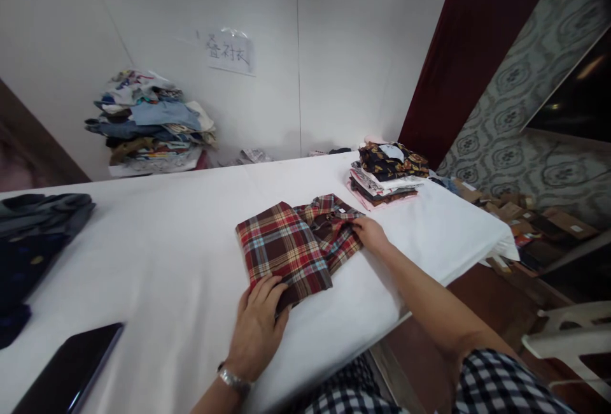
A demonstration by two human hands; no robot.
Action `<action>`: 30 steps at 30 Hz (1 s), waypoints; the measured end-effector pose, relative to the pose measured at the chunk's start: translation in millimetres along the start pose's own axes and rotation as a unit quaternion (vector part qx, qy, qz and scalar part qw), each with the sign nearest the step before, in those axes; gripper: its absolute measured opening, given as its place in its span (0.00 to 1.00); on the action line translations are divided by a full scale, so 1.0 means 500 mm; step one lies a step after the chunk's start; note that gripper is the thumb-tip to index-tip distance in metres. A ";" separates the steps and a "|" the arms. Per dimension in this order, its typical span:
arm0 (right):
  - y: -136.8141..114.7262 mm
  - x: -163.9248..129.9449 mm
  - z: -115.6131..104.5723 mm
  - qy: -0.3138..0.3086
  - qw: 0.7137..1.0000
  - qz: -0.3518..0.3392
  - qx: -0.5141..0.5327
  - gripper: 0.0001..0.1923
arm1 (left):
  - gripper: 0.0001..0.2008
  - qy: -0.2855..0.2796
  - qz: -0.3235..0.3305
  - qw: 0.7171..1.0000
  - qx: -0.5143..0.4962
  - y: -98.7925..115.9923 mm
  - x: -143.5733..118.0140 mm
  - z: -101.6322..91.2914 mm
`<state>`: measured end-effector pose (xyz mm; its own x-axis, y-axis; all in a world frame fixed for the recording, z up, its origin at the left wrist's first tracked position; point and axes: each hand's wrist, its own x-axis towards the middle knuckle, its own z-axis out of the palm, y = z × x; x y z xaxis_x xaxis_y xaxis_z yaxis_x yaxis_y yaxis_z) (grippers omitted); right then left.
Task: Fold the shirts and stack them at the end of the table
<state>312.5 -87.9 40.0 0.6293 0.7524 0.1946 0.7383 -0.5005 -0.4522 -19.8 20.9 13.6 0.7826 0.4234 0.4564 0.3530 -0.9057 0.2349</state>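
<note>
A plaid shirt point(296, 245), centre frame, was being folded; left hand point(258, 325) pressed flat, right hand point(370, 234) pinching its collar; squaring was needed.

Pretty even, soft indoor light here, so the white table point(167, 255) looks bright with only faint shadows under the hands. Wide-angle lens bends the edges a lot, corners look smeared. The doorway area point(568, 102) is dimmer, with 1 small glare spot.

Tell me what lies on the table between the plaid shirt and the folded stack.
Nothing: in the head view, only bare white table separates the plaid shirt from the folded stack.
</note>
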 end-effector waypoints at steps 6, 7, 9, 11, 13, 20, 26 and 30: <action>0.008 0.005 -0.003 -0.053 0.998 0.023 -0.008 0.20 | 0.14 0.011 0.005 1.000 -0.008 0.003 0.000 -0.005; 0.007 0.009 -0.006 -0.048 0.998 0.020 0.021 0.22 | 0.14 0.012 0.004 1.000 -0.009 0.004 0.000 -0.006; -0.004 0.027 -0.012 -0.016 0.997 0.011 0.076 0.25 | 0.15 0.010 0.001 1.000 -0.013 0.004 0.000 -0.006; -0.024 0.058 -0.014 0.018 0.994 -0.003 0.104 0.22 | 0.17 0.006 0.001 1.000 -0.017 0.004 0.000 -0.007; -0.052 0.096 -0.006 0.005 0.995 -0.020 0.096 0.18 | 0.17 0.003 0.001 1.000 -0.019 0.002 0.001 -0.009; -0.135 0.202 0.056 -0.130 0.986 -0.105 -0.009 0.22 | 0.15 0.008 -0.013 0.999 -0.033 0.001 0.003 -0.018; -0.177 0.252 0.103 -0.167 0.979 -0.111 -0.020 0.14 | 0.15 0.009 -0.012 0.999 -0.035 -0.001 0.005 -0.013; -0.175 0.269 0.116 -0.161 0.985 -0.065 -0.010 0.20 | 0.15 0.019 -0.007 0.999 -0.041 -0.005 0.001 -0.009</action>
<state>318.3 82.1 55.2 0.4211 0.9062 -0.0378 0.8143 -0.3960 -0.4244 -22.6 23.7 17.1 0.7571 0.4387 0.4841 0.3200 -0.8950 0.3107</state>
